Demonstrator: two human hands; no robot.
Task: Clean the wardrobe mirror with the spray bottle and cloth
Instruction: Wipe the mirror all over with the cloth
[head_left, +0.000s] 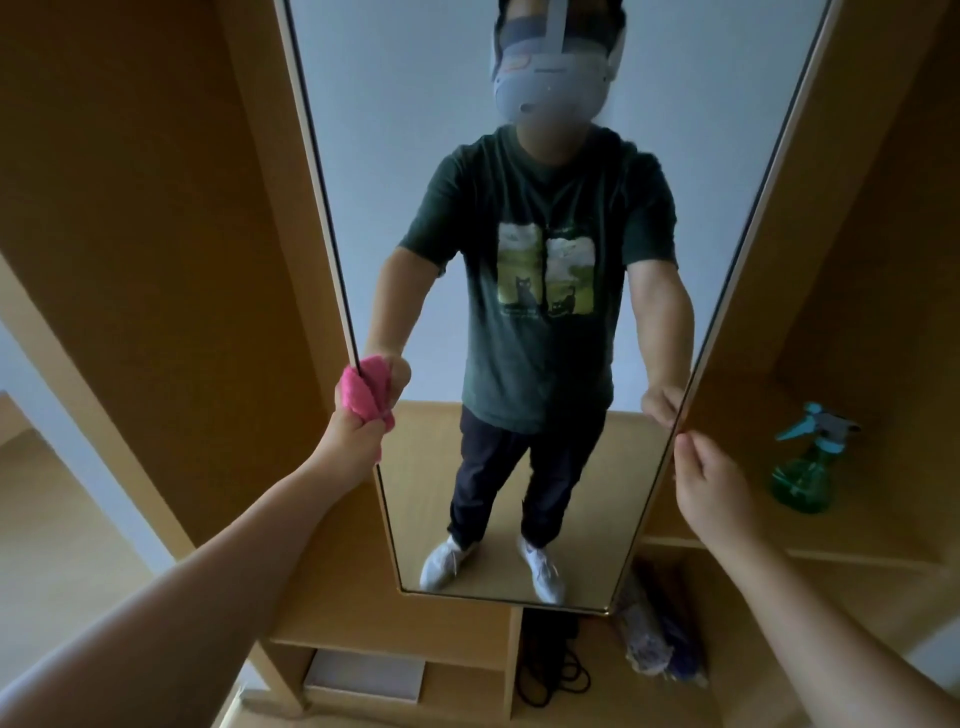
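The left hand (357, 423) is closed tight round a crumpled pink fluffy cloth (363, 391), pressing it against the left edge of the tall rectangular wardrobe mirror with a thin pale frame (395, 156), about halfway up; the cloth overlaps both frame and glass. The mirror hangs on the light brown wooden wardrobe (156, 208) and reflects the person standing in front of it. At the mirror's right edge the right hand (710, 483) has its fingers curled narrowly, thumb and forefinger tips meeting the frame and pinching it, as the reflection beside them also shows. Further right, well apart from both hands, a translucent green plastic spray bottle with a teal trigger head (802, 467) stands upright on a wardrobe shelf (857, 545). Below the mirror, the low compartments hold a flat white box (363, 675) on the left, a tangled black cable (550, 670) in the middle, and a blurred bluish bundle (660, 639) leaning just right of that.
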